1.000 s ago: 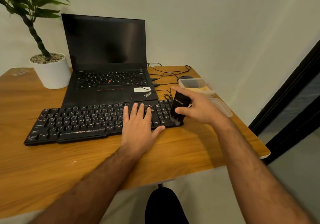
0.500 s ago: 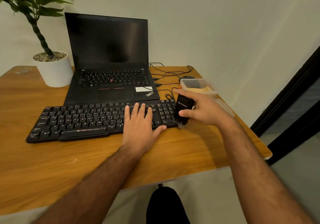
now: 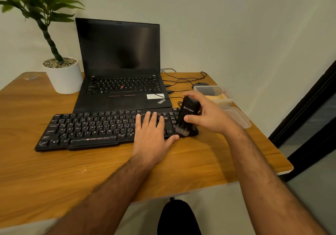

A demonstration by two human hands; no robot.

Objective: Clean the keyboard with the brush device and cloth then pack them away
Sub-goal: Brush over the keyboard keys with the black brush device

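Keyboard [image 3: 101, 127]: black plastic, full-size, matte keycaps with white legends, "ZEBRONICS" printed on the front lip. It lies flat on a wooden table [image 3: 54, 176] with a warm orange grain and rounded corners.

Brush device [image 3: 187, 118]: black, blocky, roughly rectangular body with a white logo on its face; a row of pale grey bristles at the lower end. It stands nearly upright, tilted slightly, bristles down on the keyboard's right end.

Right hand [image 3: 209, 114]: curled around the brush device, thumb on the near face, fingers wrapped over the top and far side. Forearm comes in from lower right.

Left hand [image 3: 152, 134]: flat, palm down, fingers straight and close together on the keys right of centre, thumb spread along the front edge. It presses the keyboard.

Behind the keyboard: open black ThinkPad laptop [image 3: 120, 65], dark screen, red pointing nub. White cylindrical plant pot [image 3: 64, 77] with gravel, far left. Clear plastic containers [image 3: 214, 93] near the right edge, one holding something yellow, possibly the cloth; cannot tell. Black cables [image 3: 183, 79] trail beside the laptop.
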